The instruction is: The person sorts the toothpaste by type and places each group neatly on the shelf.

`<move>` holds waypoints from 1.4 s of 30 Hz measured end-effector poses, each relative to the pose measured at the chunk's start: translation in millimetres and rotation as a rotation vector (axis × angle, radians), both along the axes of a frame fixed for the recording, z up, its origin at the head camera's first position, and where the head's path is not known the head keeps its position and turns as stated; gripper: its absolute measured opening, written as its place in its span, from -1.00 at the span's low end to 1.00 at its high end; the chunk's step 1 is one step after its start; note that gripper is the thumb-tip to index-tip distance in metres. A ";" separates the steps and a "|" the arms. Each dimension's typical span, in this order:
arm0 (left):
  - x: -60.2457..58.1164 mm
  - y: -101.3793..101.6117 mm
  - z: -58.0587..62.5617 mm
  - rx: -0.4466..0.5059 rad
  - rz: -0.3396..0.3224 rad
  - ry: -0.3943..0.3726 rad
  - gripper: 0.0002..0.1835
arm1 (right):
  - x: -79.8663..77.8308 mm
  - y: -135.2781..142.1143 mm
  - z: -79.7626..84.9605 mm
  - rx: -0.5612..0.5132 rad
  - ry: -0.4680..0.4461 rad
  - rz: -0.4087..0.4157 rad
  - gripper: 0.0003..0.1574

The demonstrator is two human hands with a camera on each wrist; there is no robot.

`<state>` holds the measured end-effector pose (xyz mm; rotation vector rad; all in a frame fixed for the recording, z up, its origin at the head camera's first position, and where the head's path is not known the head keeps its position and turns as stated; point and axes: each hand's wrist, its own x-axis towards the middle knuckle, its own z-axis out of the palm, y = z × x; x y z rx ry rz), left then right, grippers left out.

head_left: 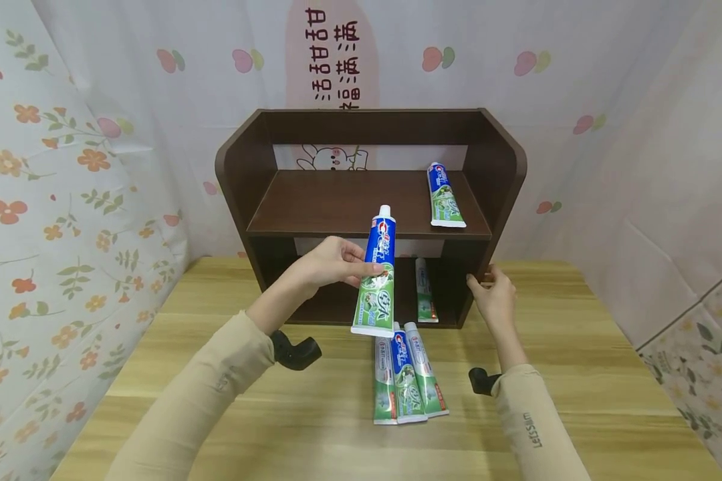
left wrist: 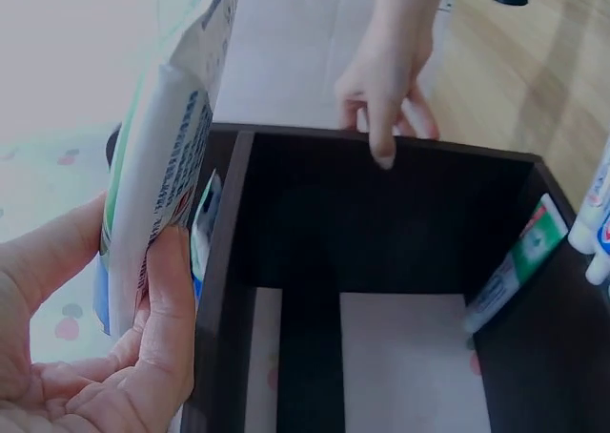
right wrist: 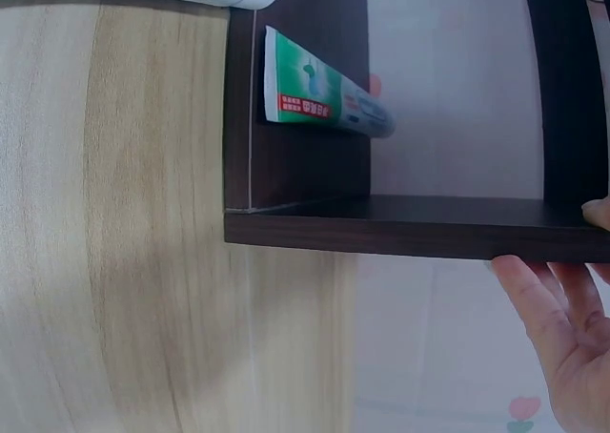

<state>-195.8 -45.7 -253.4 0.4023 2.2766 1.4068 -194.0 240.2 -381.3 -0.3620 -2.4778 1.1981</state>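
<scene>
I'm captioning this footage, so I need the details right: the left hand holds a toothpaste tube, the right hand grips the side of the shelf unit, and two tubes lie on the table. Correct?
Not quite: the head view shows three tubes on the table, not two. The left hand does hold a toothpaste tube, and the right hand grips the side of the shelf unit.

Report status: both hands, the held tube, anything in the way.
Left hand holding tube, off the table. Right hand gripping shelf side. Possible obstacle: another tube, top tier's right end.
</scene>
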 end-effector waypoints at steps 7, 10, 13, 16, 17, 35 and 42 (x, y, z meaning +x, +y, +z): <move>-19.8 7.3 15.1 -0.034 0.063 -0.001 -0.54 | 0.5 -0.4 -0.5 -0.007 -0.004 -0.002 -0.66; -27.3 10.0 20.3 -0.030 0.097 -0.019 -0.51 | 0.4 -0.5 -0.5 -0.005 0.004 0.001 -0.66; -36.7 13.2 25.8 -0.008 0.119 -0.031 -0.51 | 0.0 0.0 -0.6 0.003 0.015 -0.004 -0.67; -48.0 16.7 31.4 -0.019 0.151 -0.033 -0.50 | -0.4 0.6 -0.8 0.009 0.016 -0.008 -0.68; -52.3 17.7 33.0 -0.026 0.164 -0.034 -0.50 | -0.3 0.7 -0.7 0.010 0.015 -0.008 -0.68; -109.9 38.9 39.4 0.000 0.362 -0.146 -0.44 | 0.0 -0.4 -4.5 -0.013 0.013 0.008 -0.67; -119.5 45.5 33.8 -0.116 0.421 -0.019 -0.38 | -0.5 0.7 -3.8 -0.017 0.006 0.005 -0.67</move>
